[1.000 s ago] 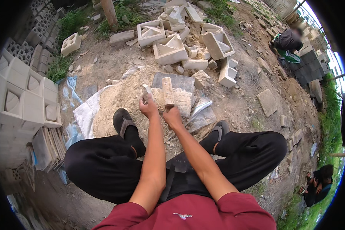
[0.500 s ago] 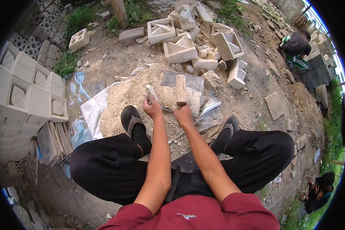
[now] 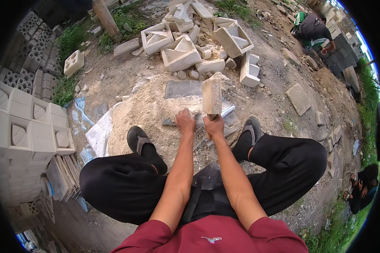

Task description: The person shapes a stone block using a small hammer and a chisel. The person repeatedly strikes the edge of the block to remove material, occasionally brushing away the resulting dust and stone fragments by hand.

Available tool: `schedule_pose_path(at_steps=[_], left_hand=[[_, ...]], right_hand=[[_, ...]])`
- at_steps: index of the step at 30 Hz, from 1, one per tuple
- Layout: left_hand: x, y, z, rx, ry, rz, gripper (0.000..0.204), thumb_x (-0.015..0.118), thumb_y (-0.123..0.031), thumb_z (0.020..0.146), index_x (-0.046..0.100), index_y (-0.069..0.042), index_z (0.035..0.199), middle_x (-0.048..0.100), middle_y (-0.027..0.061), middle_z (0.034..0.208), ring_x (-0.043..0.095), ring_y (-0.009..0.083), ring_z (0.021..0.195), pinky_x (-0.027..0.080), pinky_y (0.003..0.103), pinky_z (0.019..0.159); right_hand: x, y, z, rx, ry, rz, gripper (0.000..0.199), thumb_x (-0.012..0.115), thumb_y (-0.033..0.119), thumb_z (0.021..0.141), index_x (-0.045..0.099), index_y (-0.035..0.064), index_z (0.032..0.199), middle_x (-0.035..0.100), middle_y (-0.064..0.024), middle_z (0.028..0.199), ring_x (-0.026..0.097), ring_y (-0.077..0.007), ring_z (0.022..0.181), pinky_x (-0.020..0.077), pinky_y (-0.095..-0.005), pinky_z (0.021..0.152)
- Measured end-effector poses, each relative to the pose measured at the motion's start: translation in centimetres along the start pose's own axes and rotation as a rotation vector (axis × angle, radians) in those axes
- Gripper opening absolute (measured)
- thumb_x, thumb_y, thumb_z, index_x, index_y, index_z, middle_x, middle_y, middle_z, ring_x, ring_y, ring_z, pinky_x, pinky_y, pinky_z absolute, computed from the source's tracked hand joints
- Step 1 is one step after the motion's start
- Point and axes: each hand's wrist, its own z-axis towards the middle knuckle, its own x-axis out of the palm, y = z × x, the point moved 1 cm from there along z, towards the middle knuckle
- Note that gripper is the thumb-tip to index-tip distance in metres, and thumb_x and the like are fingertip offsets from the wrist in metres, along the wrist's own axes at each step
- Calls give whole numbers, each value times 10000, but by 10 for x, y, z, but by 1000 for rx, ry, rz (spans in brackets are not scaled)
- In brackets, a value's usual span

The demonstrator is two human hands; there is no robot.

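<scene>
My right hand [image 3: 214, 125] is closed round the handle of a wooden mallet [image 3: 212, 96], whose blocky, dusty head stands up in front of the fist. Just left of it, my left hand [image 3: 185, 122] reaches down with bent fingers to the dusty rubble at the edge of a grey slab [image 3: 183, 89]. Whatever lies under those fingertips is hidden from this view. Pale, sandy powder [image 3: 145, 103] is heaped between my feet and spreads over part of the slab. To the right of the mallet, a clear plastic sheet [image 3: 231, 120] lies crumpled.
Broken cream blocks [image 3: 181, 55] are piled ahead. Stacked cream blocks [image 3: 21, 122] rise at left, above thin boards [image 3: 63, 175] leaning together. A wooden post [image 3: 107, 21] stands at far left. One person [image 3: 312, 29] bends by grey blocks at far right; another [image 3: 363, 187] sits lower right.
My left hand has moved right and down to the rubble by the slab; the pale piece it held up no longer shows. The mallet has shifted slightly right and its head looks larger.
</scene>
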Motion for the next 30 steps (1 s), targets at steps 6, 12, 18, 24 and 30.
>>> schedule_pose_path(at_steps=[6,12,18,24,30], left_hand=[[12,7,1,95,-5,-9,425,666,-165,783,628,-194,1205,576,95,1134,504,300,1135,402,477,936],[7,5,-12,76,21,58,420,616,-137,812,656,-279,1205,553,115,1173,498,302,1150,400,492,937],[1,3,-9,75,64,55,368,629,-162,830,656,-283,1177,554,102,1187,503,291,1142,390,473,945],[8,11,-11,73,-93,-74,406,659,-140,778,634,-170,1182,594,106,1148,524,304,1123,395,488,923],[1,5,-4,62,15,7,390,683,-162,774,621,-141,1158,612,94,1106,537,294,1093,395,500,911]], right_hand=[[-12,-2,21,115,232,-240,486,670,283,694,607,-42,1050,669,-269,929,641,-433,922,509,-458,802],[-13,19,23,79,170,-206,457,696,265,701,595,-41,1025,669,-270,936,636,-431,945,515,-462,827],[-9,5,22,161,396,-554,526,744,300,708,565,-29,1078,644,-279,1040,630,-419,988,512,-473,852],[-14,15,39,30,331,-393,509,723,290,721,564,-40,1075,656,-264,1018,634,-420,971,509,-472,856],[-19,11,37,79,473,-652,470,709,267,696,589,-23,1046,669,-252,940,628,-428,967,508,-471,845]])
